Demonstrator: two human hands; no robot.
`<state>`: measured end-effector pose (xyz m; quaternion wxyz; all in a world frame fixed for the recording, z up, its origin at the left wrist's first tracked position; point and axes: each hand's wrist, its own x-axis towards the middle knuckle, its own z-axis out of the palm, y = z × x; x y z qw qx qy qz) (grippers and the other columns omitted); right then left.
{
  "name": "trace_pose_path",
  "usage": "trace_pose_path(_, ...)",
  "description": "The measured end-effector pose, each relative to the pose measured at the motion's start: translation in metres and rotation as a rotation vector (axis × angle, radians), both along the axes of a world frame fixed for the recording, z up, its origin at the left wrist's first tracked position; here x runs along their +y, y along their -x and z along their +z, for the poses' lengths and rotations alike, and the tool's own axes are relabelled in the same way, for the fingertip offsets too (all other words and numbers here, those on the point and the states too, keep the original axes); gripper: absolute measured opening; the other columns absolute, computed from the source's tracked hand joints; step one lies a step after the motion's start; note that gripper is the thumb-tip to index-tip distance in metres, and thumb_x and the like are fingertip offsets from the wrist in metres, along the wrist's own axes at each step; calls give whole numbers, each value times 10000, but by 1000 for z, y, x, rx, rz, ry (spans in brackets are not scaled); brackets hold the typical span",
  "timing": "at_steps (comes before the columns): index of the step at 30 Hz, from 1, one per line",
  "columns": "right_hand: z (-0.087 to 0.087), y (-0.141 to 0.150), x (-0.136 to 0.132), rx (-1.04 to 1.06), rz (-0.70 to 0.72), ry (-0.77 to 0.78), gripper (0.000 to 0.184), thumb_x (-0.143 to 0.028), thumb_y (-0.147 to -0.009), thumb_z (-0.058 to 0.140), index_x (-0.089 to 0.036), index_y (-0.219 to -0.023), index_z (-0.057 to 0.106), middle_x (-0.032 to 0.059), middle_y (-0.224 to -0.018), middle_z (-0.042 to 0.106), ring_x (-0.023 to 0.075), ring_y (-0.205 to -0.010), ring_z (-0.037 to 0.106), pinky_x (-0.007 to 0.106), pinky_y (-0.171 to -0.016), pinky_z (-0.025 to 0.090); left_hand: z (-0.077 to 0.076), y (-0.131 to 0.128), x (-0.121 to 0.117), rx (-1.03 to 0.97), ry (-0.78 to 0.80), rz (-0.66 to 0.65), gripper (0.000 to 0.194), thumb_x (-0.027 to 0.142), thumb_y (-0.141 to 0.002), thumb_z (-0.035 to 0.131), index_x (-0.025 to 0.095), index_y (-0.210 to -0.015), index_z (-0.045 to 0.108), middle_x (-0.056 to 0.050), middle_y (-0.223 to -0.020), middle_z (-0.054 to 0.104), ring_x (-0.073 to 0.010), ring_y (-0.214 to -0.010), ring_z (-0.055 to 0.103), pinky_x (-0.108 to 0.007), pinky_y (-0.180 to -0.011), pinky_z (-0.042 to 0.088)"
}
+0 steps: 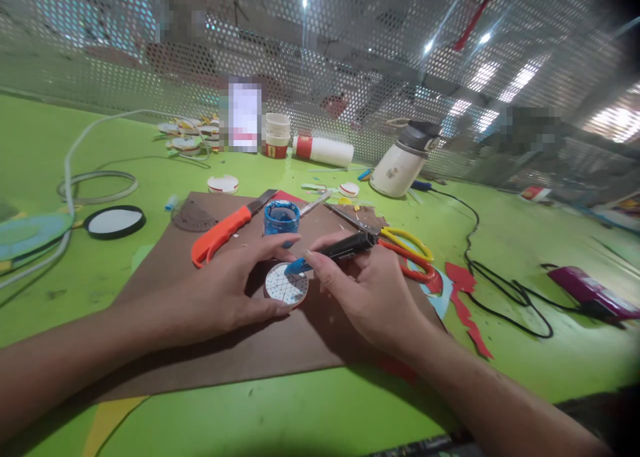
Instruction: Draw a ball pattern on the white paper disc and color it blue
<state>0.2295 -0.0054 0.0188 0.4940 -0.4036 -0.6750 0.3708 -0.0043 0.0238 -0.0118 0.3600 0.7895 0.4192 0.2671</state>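
A small white paper disc [284, 287] with ruled lines and blue dots lies on a brown board [240, 360]. My left hand [235, 277] curves round its left side, thumb at the near edge and fingers at the far edge, gripping it. Between the thumb and fingers of my right hand [363, 280] is a black marker [345, 245] with a blue tip end, slanting down to the disc's upper right. Just behind the disc stands an open jar [281, 220] smeared with blue. An orange-handled knife [220, 235] lies left of the jar.
Scissors [407, 243] with yellow and red handles lie right of the board. Farther back are stacked paper cups [323, 151], a lit phone [245, 113] and a pale jug [400, 167]. A black cord [500, 293] runs across the right side, near red paper scraps [465, 303].
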Motion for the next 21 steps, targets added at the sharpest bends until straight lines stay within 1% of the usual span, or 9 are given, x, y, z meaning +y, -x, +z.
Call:
trace_pose_path(1, 0, 0, 0, 6, 1, 1, 137, -306, -998, 825, -227, -889, 800, 0, -772, 821, 158, -680, 751, 249, -633, 596, -1, 0, 0, 2, 0, -1, 870, 577, -877, 939, 286, -1670, 730, -132, -1595, 828, -464, -1508, 760, -572, -1256, 659)
trace_pose_path(3, 0, 0, 0, 10, -8, 27, 150, -321, -993, 833, -225, -880, 807, -10, -733, 799, 144, -629, 709, 240, -598, 576, -2, 0, 0, 4, 1, 2, 883, 581, -875, 937, 292, -1681, 723, -132, -1632, 810, -466, -1528, 747, -589, -1280, 641)
trace_pose_path(7, -2, 2, 0, 16, -62, 66, 309, -376, -973, 874, -223, -734, 753, -21, -642, 729, 118, -539, 591, 231, -521, 513, -4, 1, 1, -11, -9, 5, 874, 581, -846, 968, 317, -1651, 749, -126, -1705, 771, -474, -1558, 725, -610, -1335, 595)
trace_pose_path(9, -3, 2, 1, 17, -77, 35, 382, -365, -961, 878, -227, -656, 695, -12, -632, 721, 124, -554, 596, 234, -526, 512, -4, 1, 1, -11, -23, 9, 865, 577, -852, 967, 307, -1646, 753, -126, -1694, 780, -465, -1531, 742, -607, -1343, 587)
trace_pose_path(11, -3, 3, 1, 13, -104, -16, 405, -338, -951, 883, -230, -623, 670, -18, -607, 692, 124, -555, 587, 233, -518, 492, -3, 0, 1, -9, -27, 4, 856, 570, -863, 954, 298, -1649, 752, -124, -1671, 795, -447, -1494, 762, -594, -1330, 598)
trace_pose_path(14, 0, 2, 0, 29, -141, -94, 344, -297, -964, 886, -226, -669, 722, -50, -571, 631, 110, -519, 546, 227, -491, 442, -3, -2, 1, -17, 1, -11, 843, 557, -855, 949, 299, -1635, 763, -119, -1655, 804, -436, -1475, 773, -577, -1295, 628)
trace_pose_path(16, 2, 1, -1, 59, -138, -133, 287, -268, -983, 879, -224, -726, 760, -62, -579, 637, 106, -514, 559, 224, -504, 466, -3, -2, 1, -32, 27, -9, 863, 554, -841, 953, 300, -1643, 757, -121, -1680, 787, -442, -1510, 757, -592, -1317, 612)
trace_pose_path(18, 3, 1, -1, 89, -123, -151, 294, -241, -1002, 865, -228, -733, 744, -63, -599, 659, 105, -523, 583, 221, -534, 514, -2, -2, 0, -38, 39, -3, 897, 566, -834, 963, 300, -1661, 742, -128, -1714, 764, -453, -1556, 730, -620, -1356, 575)
trace_pose_path(21, 2, 1, -1, 104, -75, -121, 293, -226, -1020, 859, -233, -756, 732, -71, -611, 659, 102, -513, 571, 224, -554, 549, -3, -2, -1, -25, 30, 16, 913, 589, -826, 963, 291, -1659, 738, -136, -1723, 757, -468, -1564, 722, -643, -1372, 554)
